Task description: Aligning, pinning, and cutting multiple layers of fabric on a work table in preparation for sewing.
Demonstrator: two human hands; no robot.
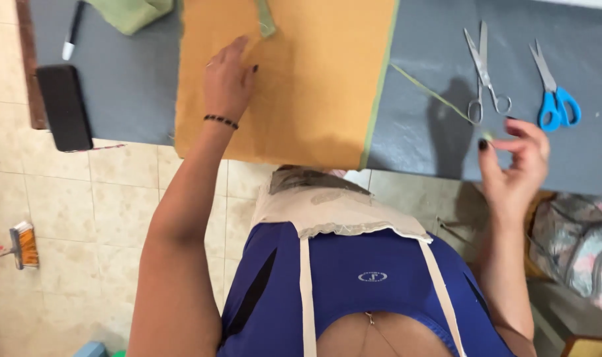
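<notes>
My left hand (228, 79) lies flat, fingers apart, on a large mustard-orange cloth (314, 86) spread over the grey table (129, 99). A beaded bracelet circles that wrist. My right hand (516, 158) is raised over the table's near edge and pinches the end of a thin green fabric strip (433, 96) between thumb and fingers. The strip runs from the cloth's green right edge to that hand. Just beyond the right hand lie silver scissors (483, 73) and blue-handled scissors (554, 92).
A black phone (64, 106) and a marker pen (71, 33) lie at the table's left end, with a green cloth piece (129, 12) behind. On the tiled floor left stands a brush (20, 246). A patterned bag (579, 244) sits at right.
</notes>
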